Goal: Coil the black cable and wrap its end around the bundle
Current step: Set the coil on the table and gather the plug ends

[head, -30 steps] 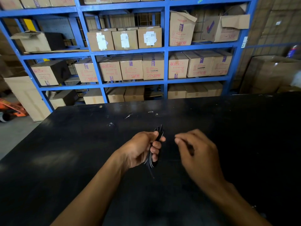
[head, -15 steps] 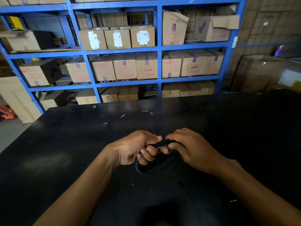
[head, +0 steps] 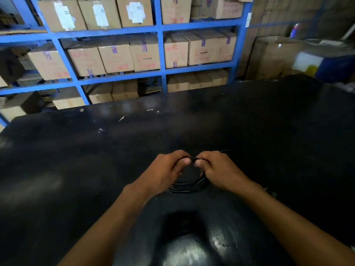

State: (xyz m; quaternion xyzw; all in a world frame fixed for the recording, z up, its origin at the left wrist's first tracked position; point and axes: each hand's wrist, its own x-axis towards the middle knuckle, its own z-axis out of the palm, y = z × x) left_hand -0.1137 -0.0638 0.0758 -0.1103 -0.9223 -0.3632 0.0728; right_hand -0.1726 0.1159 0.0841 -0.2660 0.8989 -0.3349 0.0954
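A black cable (head: 189,186), wound into a round coil of several loops, hangs between my two hands just above the black table (head: 76,169). My left hand (head: 165,169) grips the top of the coil from the left, thumb and fingers closed on it. My right hand (head: 217,169) pinches the same top part from the right, thumbs almost touching. The lower arc of the coil shows below my hands; the upper part is hidden by my fingers. A short dark stretch of cable seems to stick out behind my right hand.
The table's far edge (head: 172,96) runs across the view. Behind it stands a blue metal rack (head: 161,54) stacked with cardboard boxes. More large cartons (head: 272,56) and a blue drum (head: 334,68) are at the right. Small white scraps (head: 121,118) lie on the table.
One second ago only my left hand held the bundle upright and my right hand was free. My right hand has since closed on it, and the coil has opened into a round loop.
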